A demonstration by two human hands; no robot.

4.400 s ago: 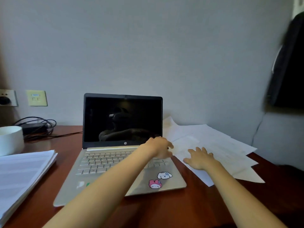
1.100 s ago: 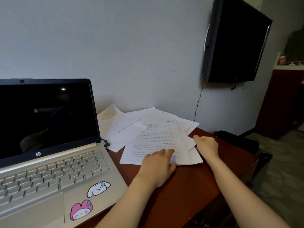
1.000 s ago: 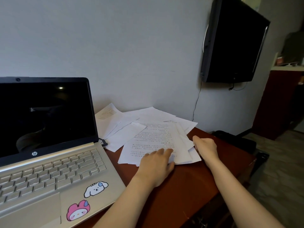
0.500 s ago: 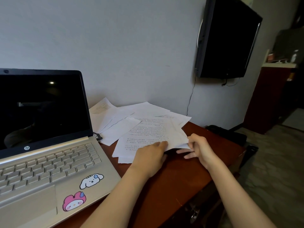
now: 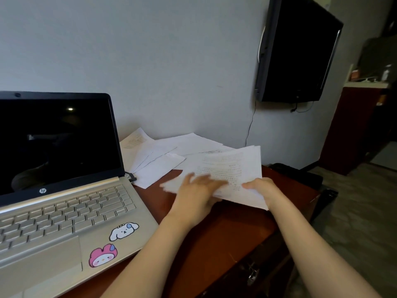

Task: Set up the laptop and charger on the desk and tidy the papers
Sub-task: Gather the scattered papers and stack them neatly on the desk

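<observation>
1. Done, by the look of it: laptop (image 5: 64,190) open on the left of the tabletop (image 5: 225,229), screen dark, a dark cable plug (image 5: 132,177) at its right side by the hinge; charger brick out of view.
2. Under way: gathering the printed sheets (image 5: 232,166) near the tabletop's right edge, far side lifted.
3. Right hand (image 5: 263,188): pinching the sheets' near right corner, thumb on top.
4. Left hand (image 5: 193,190): blurred, fingers spread flat against the sheets, gripping nothing.
5. Left to do: collecting the loose papers (image 5: 171,147) fanned along the back edge beside the laptop, then squaring everything into one stack.
</observation>
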